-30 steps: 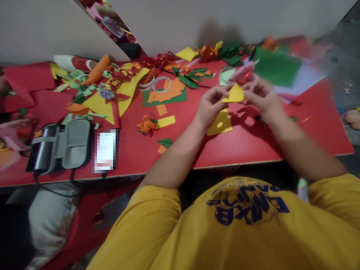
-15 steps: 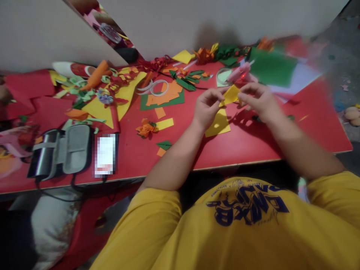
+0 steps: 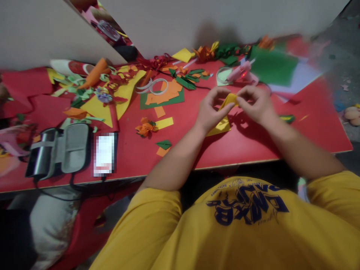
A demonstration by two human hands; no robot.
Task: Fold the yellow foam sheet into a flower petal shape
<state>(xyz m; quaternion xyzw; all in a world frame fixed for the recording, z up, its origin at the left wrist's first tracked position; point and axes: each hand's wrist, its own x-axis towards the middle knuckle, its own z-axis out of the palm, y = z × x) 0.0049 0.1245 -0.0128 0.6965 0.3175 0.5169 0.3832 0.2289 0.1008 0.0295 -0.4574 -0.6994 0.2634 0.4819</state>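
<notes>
Both hands are raised a little above the red table (image 3: pixel 253 144), near its middle and closer to the front edge. The left hand (image 3: pixel 209 110) and the right hand (image 3: pixel 257 103) are close together, and the fingertips of both pinch a small folded piece of yellow paper (image 3: pixel 229 100) between them. Under the hands a flat yellow sheet (image 3: pixel 221 126) lies on the table. Just behind the hands, toward the back edge, there is a pink glue gun (image 3: pixel 239 73). An orange paper flower (image 3: pixel 144 127) lies to the left of the hands, and a grey pouch (image 3: pixel 66 148) stands near the front left corner.
</notes>
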